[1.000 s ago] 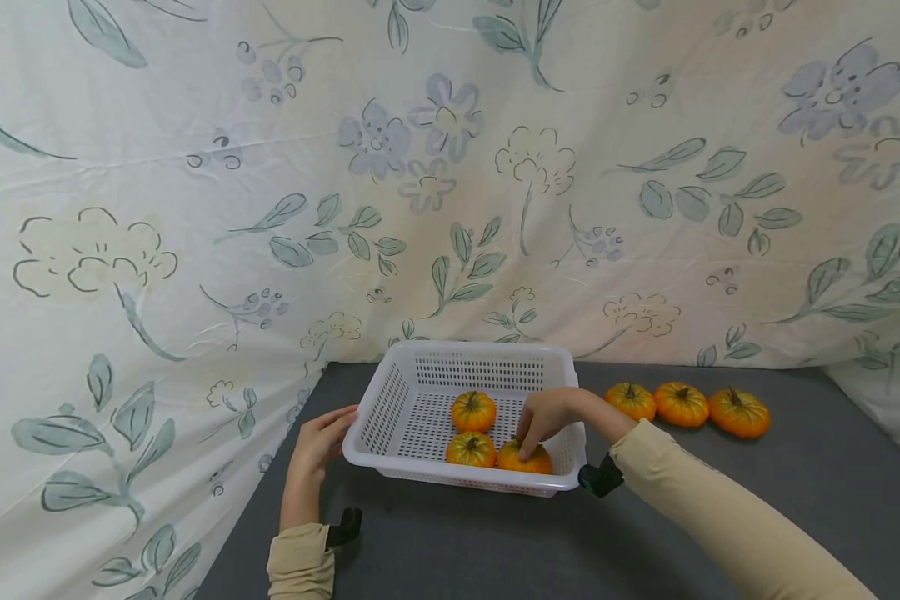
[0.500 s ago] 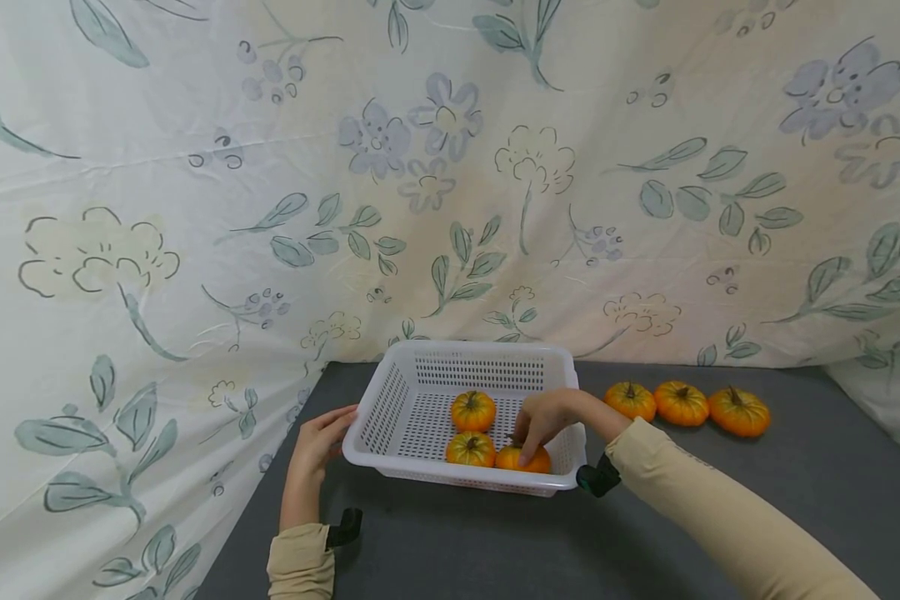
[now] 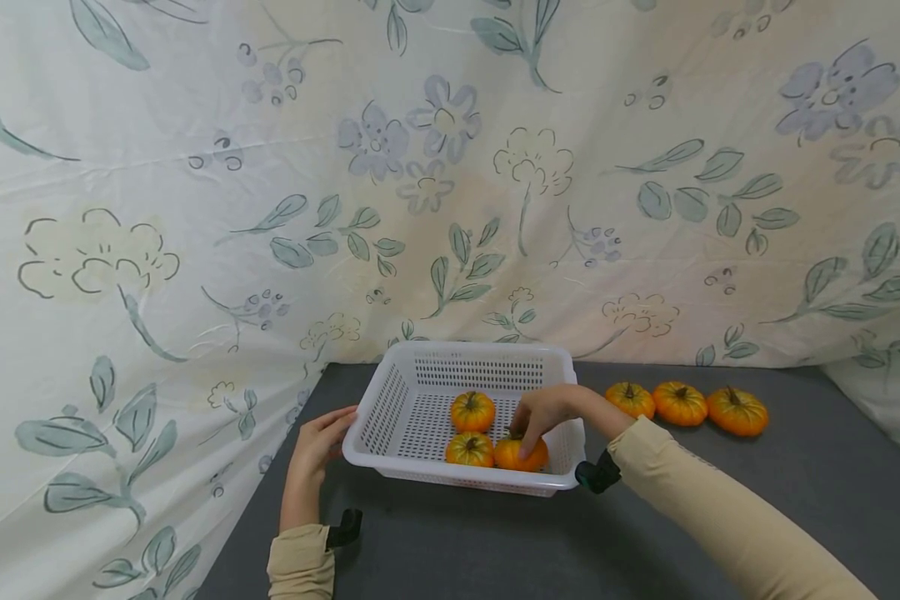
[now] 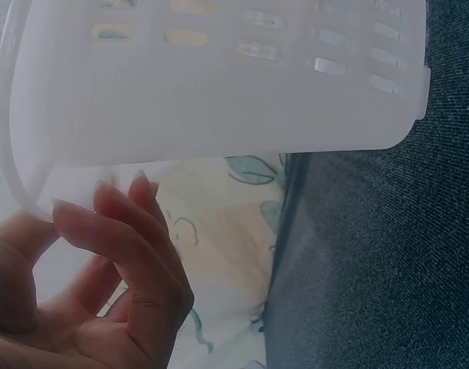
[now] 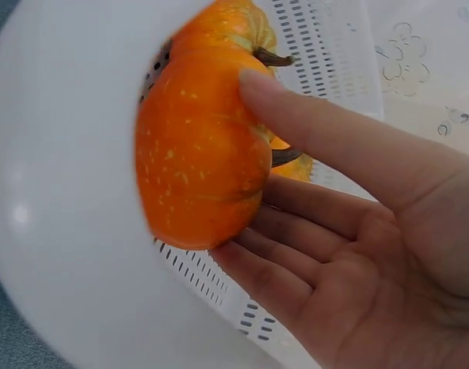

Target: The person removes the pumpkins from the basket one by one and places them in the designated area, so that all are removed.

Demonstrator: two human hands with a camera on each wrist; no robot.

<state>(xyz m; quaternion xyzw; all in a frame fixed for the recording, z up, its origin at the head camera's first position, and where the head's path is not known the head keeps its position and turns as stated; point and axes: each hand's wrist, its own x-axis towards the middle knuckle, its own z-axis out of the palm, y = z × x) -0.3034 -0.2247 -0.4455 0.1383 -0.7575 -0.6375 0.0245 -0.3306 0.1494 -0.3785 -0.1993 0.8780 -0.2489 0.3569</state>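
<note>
My right hand [image 3: 543, 412] reaches into a white plastic basket [image 3: 461, 471] and grips a small orange pumpkin [image 3: 520, 456] at its near right corner. In the right wrist view the thumb lies on one side of this pumpkin [image 5: 200, 146], with the fingers on the other. Right beside it sits a second pumpkin [image 3: 470, 449], and a third pumpkin [image 3: 472, 412] is behind that one. On the left, my left hand [image 3: 317, 442] holds the basket's rim, its thumb and fingertips at the edge in the left wrist view.
Three more pumpkins [image 3: 680, 404] stand in a row on the dark table [image 3: 450, 542], right of the basket. A flowered cloth [image 3: 450, 217] hangs behind the table and along its left side.
My right hand has shifted the gripped pumpkin slightly left, close against the pumpkin beside it. The left hand and the basket have stayed in place.
</note>
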